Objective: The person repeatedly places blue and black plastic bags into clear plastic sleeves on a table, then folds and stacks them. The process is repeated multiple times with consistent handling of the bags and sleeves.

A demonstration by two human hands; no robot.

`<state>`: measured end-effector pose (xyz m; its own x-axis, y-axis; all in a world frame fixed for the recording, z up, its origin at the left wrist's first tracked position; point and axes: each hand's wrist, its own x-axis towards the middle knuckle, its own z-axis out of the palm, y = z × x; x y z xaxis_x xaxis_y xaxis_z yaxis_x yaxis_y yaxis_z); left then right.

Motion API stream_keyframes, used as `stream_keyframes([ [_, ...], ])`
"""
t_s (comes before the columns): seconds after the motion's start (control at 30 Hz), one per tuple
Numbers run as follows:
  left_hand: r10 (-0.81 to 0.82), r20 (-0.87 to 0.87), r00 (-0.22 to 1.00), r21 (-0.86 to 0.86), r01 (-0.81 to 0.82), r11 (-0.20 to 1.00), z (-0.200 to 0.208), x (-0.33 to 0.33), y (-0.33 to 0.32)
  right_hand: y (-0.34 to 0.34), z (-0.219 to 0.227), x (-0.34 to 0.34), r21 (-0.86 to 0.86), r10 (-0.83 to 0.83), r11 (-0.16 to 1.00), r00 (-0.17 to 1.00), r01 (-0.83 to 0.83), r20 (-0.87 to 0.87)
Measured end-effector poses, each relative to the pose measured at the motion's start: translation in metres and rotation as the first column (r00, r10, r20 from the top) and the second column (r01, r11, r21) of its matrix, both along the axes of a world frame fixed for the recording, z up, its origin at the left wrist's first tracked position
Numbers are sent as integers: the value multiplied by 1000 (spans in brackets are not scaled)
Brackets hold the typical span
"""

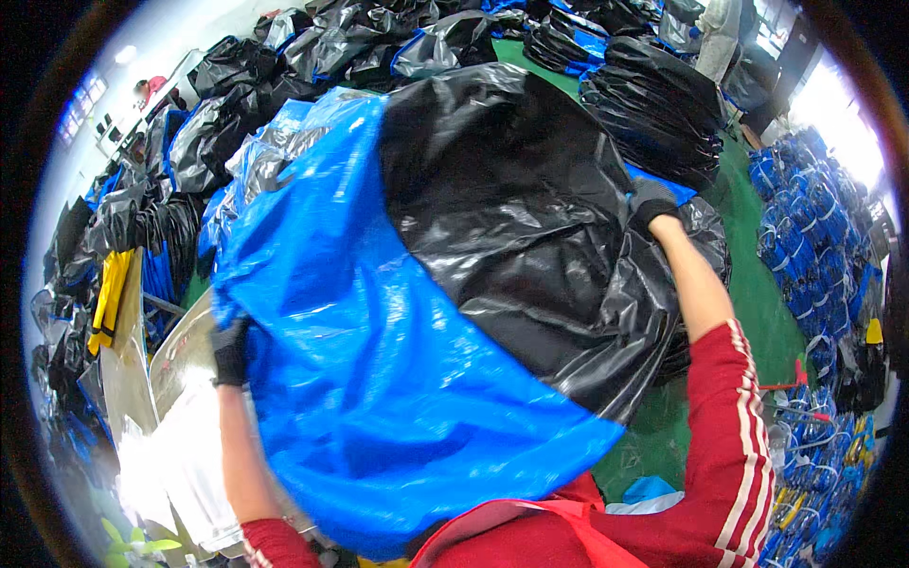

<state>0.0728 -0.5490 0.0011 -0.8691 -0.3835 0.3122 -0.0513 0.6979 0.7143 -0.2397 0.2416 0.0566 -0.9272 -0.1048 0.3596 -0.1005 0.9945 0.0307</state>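
A blue-and-black plastic tarpaulin [417,308] spread before the person, above the green floor [743,227]. The gloved right hand [653,202] gripped its black side; the gloved left hand [230,352] met its blue edge, its closure too blurred to tell.

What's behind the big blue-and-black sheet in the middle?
Past the far edge of the blue-and-black sheet: black-and-blue heaps, a layered black stack toward the right, some green floor. Whatever lies directly beneath the spread is covered; can't tell.
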Motion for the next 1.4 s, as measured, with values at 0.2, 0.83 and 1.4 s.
stream_keyframes([
  [0.2,393,403,826,-255,-311,916,-2,88,-50,55,-25,23,-195,108,981,860,-11,498],
  [0.83,443,71,894,-778,-229,586,45,60,51,-73,54,79,-209,370,907,929,-366,-21],
  [1.4,-460,369,808,-636,580,508,-8,-1,287,-164,53,196,-11,817,543,526,-840,235],
])
